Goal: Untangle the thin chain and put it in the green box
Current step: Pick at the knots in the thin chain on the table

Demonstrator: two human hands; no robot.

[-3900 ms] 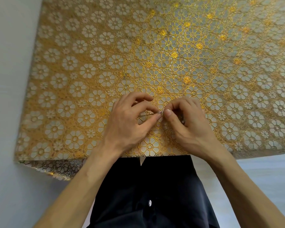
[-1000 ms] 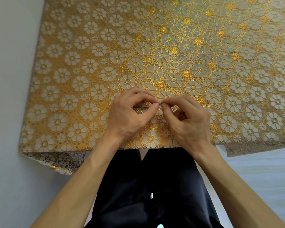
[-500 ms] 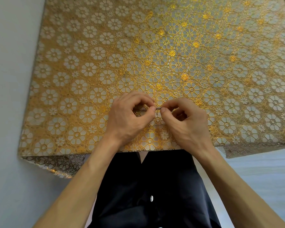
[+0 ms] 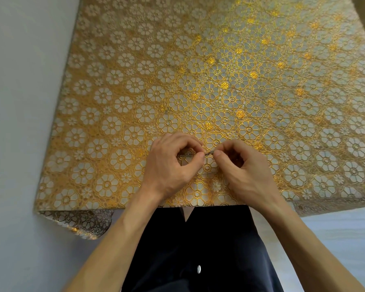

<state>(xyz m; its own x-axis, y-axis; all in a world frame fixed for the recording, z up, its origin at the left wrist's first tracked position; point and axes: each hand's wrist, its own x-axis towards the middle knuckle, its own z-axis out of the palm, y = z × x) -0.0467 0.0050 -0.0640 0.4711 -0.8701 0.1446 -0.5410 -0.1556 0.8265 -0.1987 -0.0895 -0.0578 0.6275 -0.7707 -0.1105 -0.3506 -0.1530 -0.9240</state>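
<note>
A thin silver chain [image 4: 209, 153] is stretched in a short span between my two hands, just above the near edge of the table. My left hand [image 4: 169, 167] pinches one part of it between thumb and forefinger; a little more chain shows inside the curl of those fingers. My right hand [image 4: 242, 171] pinches the other part, fingertips almost touching the left ones. Most of the chain is hidden by my fingers. No green box is in view.
The table is covered by a gold flower-patterned cloth [image 4: 219, 81] whose left corner hangs folded over the near edge [image 4: 78, 222]. Pale floor lies to the left and near right. My dark clothing [image 4: 198, 249] is below the table edge.
Both hands have stayed at the same spot near the table edge, still pinching the chain; the fingertips have shifted slightly apart, showing a short taut length between them.
</note>
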